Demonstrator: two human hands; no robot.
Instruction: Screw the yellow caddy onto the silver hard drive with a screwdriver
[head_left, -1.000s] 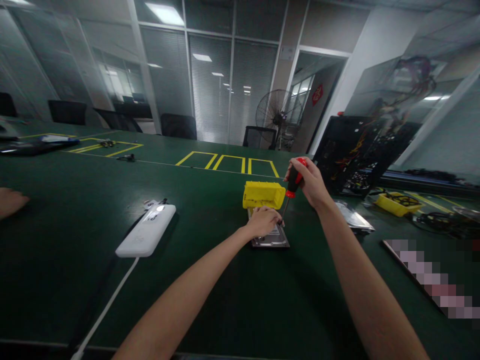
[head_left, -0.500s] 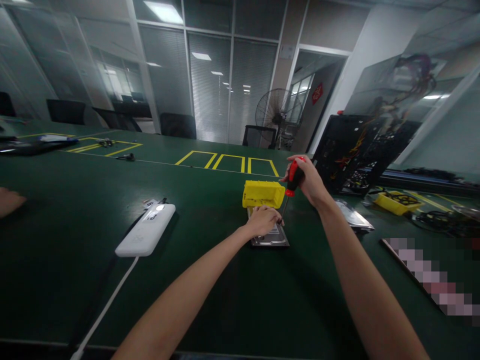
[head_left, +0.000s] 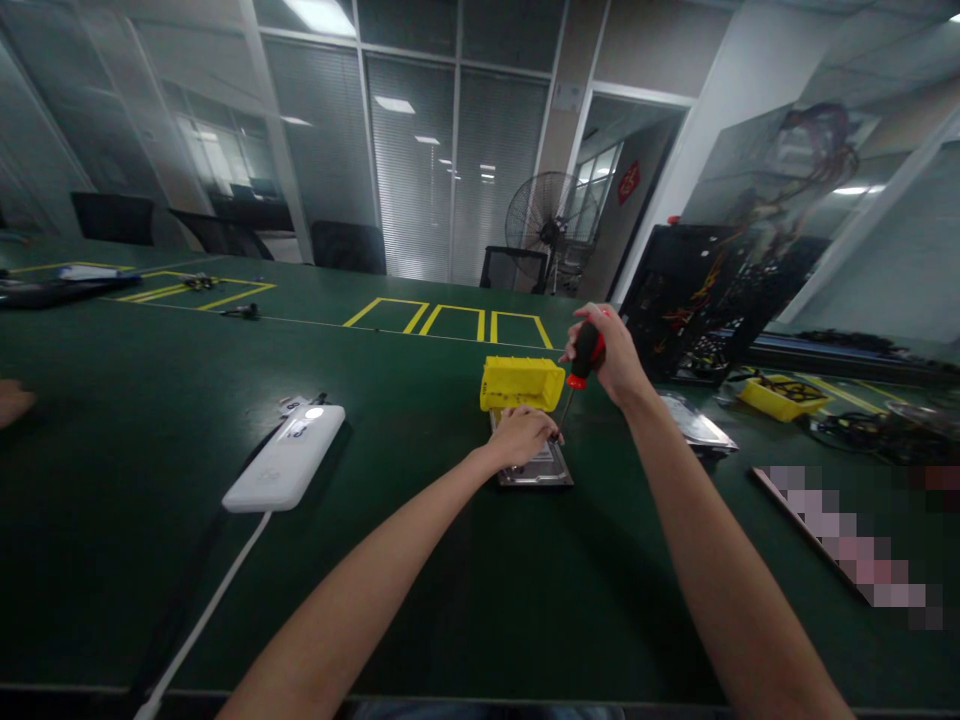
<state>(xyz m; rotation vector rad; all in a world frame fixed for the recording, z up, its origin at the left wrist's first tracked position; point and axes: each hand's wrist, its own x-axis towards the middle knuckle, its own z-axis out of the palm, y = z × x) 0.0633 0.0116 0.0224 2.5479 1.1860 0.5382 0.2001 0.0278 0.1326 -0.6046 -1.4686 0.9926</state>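
Note:
A hard drive lies flat on the green table, partly covered by my left hand. That hand is closed over the drive, its fingertips bent down beside the screwdriver's tip. My right hand is wrapped around the red and black handle of a screwdriver. The shaft slants down to the drive's right side, where my left fingers hide its very tip. Right behind the drive stands a yellow bin, with small dark bits inside that are too small to name.
A white power bank with a cable lies to the left. Right of my right arm are another hard drive, an open computer case and a yellow bin of parts. Another person's hand shows at the left edge.
The screwdriver handle has turned in my right hand, showing more of its black side. My left hand stays on the hard drive. The whole view has shifted slightly.

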